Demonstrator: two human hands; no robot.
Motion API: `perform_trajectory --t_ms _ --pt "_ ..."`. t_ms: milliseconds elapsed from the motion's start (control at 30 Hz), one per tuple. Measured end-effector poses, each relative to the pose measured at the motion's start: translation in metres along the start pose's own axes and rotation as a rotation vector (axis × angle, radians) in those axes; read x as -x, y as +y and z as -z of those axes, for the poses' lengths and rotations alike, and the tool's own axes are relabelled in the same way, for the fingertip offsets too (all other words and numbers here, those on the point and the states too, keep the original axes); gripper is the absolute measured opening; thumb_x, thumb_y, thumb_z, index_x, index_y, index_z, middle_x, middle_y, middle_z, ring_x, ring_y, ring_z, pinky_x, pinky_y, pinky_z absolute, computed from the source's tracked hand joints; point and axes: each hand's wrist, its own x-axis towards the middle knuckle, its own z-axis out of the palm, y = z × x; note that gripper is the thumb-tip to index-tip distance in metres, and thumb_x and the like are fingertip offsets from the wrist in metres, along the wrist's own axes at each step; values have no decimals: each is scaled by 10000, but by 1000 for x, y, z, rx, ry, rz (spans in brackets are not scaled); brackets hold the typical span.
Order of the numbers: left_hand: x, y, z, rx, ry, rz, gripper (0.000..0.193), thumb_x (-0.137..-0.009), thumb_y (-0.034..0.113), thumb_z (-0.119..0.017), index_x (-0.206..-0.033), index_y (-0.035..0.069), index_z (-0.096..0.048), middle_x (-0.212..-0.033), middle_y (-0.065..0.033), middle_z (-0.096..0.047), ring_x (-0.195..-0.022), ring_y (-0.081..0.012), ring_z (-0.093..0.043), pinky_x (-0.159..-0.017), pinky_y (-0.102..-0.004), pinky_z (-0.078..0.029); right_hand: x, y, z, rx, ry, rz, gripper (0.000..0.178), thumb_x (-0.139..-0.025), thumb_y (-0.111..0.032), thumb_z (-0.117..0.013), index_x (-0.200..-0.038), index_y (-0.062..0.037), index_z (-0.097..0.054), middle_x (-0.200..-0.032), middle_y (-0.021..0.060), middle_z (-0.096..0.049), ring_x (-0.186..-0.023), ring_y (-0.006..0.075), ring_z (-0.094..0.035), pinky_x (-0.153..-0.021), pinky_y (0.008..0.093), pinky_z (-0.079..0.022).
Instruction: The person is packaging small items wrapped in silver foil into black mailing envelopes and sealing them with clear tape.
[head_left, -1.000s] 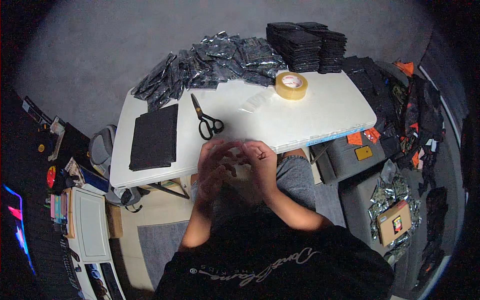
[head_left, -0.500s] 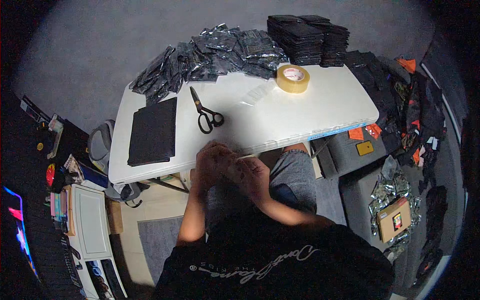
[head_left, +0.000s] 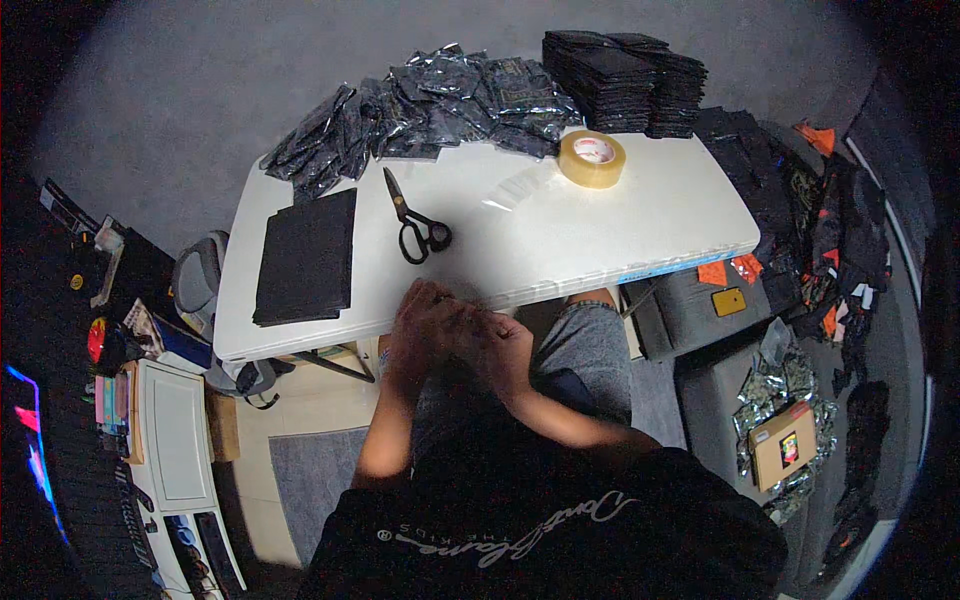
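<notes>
Meeting over the person's lap, just off the near edge of a white folding table (head_left: 620, 220) in the head view, the left hand (head_left: 418, 325) and right hand (head_left: 498, 348) are drawn together, fingers curled inward; shadow and blur hide whether they pinch anything. Nearest to them, black-handled scissors (head_left: 402, 210) lie on the tabletop, blades pointing away. Left of these lies a flat black folded stack (head_left: 307, 255). Farther back sit clear strips (head_left: 513, 190), a roll of clear packing tape (head_left: 592, 177), a heap of plastic-wrapped black packets (head_left: 450, 95), and tall black stacks (head_left: 605, 75).
</notes>
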Motion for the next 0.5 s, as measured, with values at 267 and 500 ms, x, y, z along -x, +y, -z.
perform_trajectory --t_ms 267,500 --pt "4 2 1 85 114 53 140 -768 131 -777 -875 54 -729 -936 -113 -647 -929 -347 -616 -837 -458 -523 2 -4 -4 -102 -32 -75 229 -1002 -178 -705 -1046 40 -757 -936 30 -761 -811 81 -660 -735 261 -546" --pt "9 -1 -3 52 70 66 123 -834 154 -775 -873 48 -725 -930 -116 -640 -917 -349 -614 -832 -465 -528 -2 3 2 63 -119 -12 175 -990 -122 -707 -1047 37 -754 -979 46 -758 -840 90 -668 -740 266 -559"
